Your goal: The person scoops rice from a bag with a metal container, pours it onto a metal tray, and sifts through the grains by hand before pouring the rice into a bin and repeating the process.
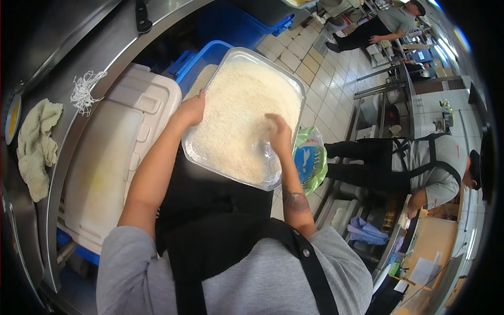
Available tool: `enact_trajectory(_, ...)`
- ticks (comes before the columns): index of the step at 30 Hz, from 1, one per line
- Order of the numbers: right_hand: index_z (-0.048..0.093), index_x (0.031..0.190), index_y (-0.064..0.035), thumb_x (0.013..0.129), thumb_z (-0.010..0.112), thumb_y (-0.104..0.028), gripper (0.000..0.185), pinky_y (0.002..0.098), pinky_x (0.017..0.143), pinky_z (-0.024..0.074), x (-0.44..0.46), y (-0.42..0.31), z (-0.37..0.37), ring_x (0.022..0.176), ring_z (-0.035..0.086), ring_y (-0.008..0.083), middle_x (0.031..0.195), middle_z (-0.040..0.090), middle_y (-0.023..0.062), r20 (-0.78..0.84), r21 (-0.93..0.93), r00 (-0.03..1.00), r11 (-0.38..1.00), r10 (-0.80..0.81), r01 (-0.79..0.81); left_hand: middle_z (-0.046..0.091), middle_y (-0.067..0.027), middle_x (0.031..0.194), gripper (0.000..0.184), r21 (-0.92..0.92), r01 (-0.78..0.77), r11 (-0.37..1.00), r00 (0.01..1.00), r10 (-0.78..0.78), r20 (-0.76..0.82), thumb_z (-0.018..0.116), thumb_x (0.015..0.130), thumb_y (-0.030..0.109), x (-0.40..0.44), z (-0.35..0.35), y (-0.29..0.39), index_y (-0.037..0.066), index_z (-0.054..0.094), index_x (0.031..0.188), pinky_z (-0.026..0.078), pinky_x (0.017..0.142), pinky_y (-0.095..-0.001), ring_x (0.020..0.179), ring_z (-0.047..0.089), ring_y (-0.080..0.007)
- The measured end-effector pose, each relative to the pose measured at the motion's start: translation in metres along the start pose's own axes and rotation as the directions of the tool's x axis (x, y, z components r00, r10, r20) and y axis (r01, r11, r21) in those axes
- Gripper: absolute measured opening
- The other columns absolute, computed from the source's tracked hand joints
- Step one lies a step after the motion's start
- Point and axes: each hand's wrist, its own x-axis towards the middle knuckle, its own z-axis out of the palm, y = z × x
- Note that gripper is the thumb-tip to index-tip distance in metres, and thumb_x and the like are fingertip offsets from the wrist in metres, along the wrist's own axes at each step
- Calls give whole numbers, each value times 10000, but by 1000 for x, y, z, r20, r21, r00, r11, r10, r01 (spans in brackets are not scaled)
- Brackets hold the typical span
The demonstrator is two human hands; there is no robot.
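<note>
A metal tray (192, 151) filled with pale crumbs or flour (236, 100) is held tilted in front of my body. My left hand (193, 109) grips its left edge. Over the right part of the tray, my right hand (278, 131) is in the crumbs, its fingers curled and partly blurred; whether anything is in them is hidden. Bare metal shows beside that hand. Beneath the tray's upper left side is a blue bin (216, 48) with more pale powder in it. A green and blue bag (311, 160) stands just right of the tray.
At left, a white lidded container (105, 157) lies beside a steel counter (58, 79) with a cloth (38, 147), white strings (86, 93) and a knife handle (142, 18). One person (436, 163) works at right; another (391, 26) stands farther back on the tiled floor.
</note>
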Motion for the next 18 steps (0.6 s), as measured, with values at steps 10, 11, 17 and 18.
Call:
enact_trajectory(10, 635, 1043, -67, 725, 722, -106, 332, 419, 890, 443, -41, -9, 65, 1037, 546, 350, 1042, 586, 149, 33, -186, 974, 956, -223, 225, 489, -284, 1341, 669, -18, 10, 1000, 1000, -10, 6, 370, 846, -52, -6, -7, 5, -33, 172, 1485, 354, 1056, -512, 1218, 511, -396)
enact_trajectory(11, 646, 1033, -66, 715, 685, -38, 322, 406, 886, 458, -47, -19, 60, 1026, 565, 354, 1038, 606, 157, 126, -121, 977, 975, -170, 185, 489, -284, 1341, 668, -27, 7, 1000, 1000, -7, 1, 370, 847, -52, -5, -4, 3, -33, 173, 1485, 352, 1058, -511, 1220, 510, -396)
enact_trajectory(17, 670, 1031, -25, 715, 494, 138, 397, 335, 842, 512, -22, -18, 29, 933, 683, 283, 932, 700, 163, 110, 64, 993, 998, -35, 28, 482, -269, 1357, 670, -19, 21, 1000, 1000, -21, 16, 366, 846, -62, -4, -5, 4, -30, 173, 1486, 350, 1063, -505, 1226, 507, -392)
enact_trajectory(18, 669, 1037, -12, 755, 432, 157, 406, 285, 798, 519, -10, -39, 13, 877, 685, 201, 906, 692, 106, 177, 210, 959, 943, 222, -257, 480, -265, 1361, 670, -9, 23, 1000, 1000, -23, 17, 364, 845, -64, -4, -5, 5, -29, 172, 1487, 351, 1063, -504, 1225, 507, -392)
